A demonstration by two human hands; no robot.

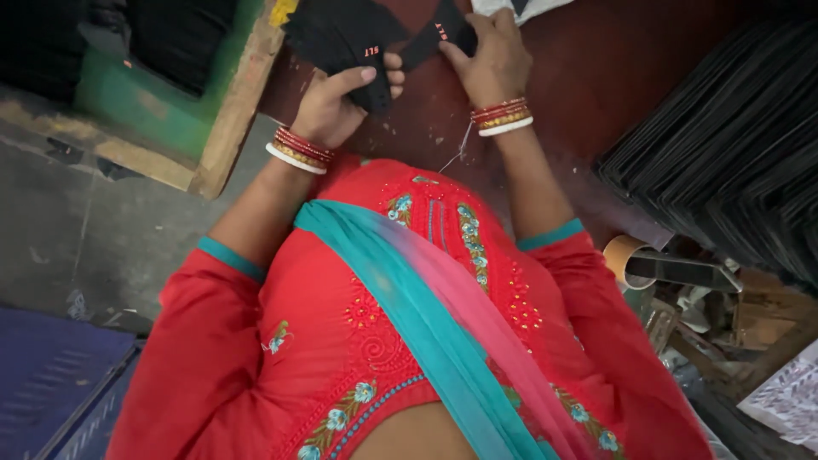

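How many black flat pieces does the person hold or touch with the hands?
2. One black piece is gripped in the left hand; the other black piece lies under the right hand on the dark red table. More may be hidden above the frame.

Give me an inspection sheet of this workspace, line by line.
Surface: dark reddish-brown table, dusty with pale specks.
Job's things: flat black cut pieces with small red printed marks, lying at the table's top edge.
Clutter: tape roll and odd scraps at the right.
Grippers: left hand grips one black piece; right hand presses on another; bangles on both wrists.
Cables: nothing seen; only a loose thread by the right wrist.
Surroundings: stack of black sheets at the right, green wooden-edged tray at the left, blue crate below.
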